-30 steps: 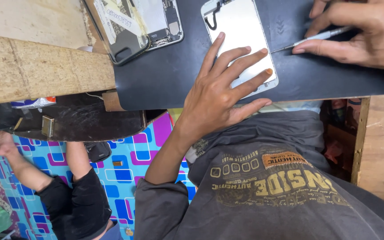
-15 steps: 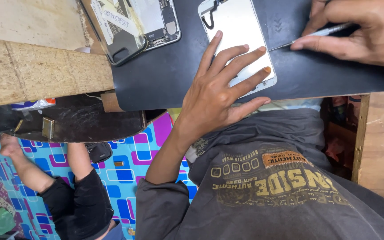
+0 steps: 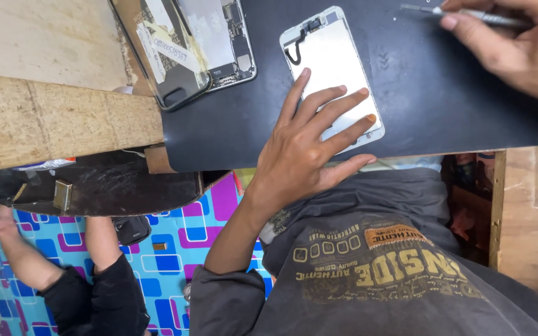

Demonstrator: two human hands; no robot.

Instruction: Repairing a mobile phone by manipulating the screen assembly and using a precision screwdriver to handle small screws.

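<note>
Head view, single frame.

**Hands.** My left hand (image 3: 303,162) lies flat, fingers spread and not gripping. It presses on the white rectangular phone display panel (image 3: 328,56), which lies with its silver metal backing up. The right hand (image 3: 518,50) is at the top right edge, fingers pinched around a thin silver metal hand tool (image 3: 424,9). The tip of the tool sits over the mat, well apart from the panel. I cannot tell what kind of tip it has.

**Progress (judgement).**
- The display panel is already off its body, and a short black flex loop shows at its top corner.
- An opened silver phone chassis (image 3: 228,37) lies apart to the left, its inner boards exposed.
- A dark phone shell with strips of pale tape (image 3: 169,56) lies just beside the chassis.
- So the parts are separated, and nothing looks refitted.
- The tool touches neither part at present.
- Pale specks on the mat near the panel are too small to identify.

**Surface.** A black rubber work mat (image 3: 443,106) covers the near edge of a rough chipboard counter (image 3: 51,118). A scuffed dark shelf (image 3: 126,186) hangs below it.

**Room.** The floor has a blue, pink and white patterned covering (image 3: 169,249). Another person in black clothing (image 3: 94,292) sits down there to the lower left, hands away from the counter. My grey printed shirt (image 3: 393,274) fills the bottom of the frame.
</note>
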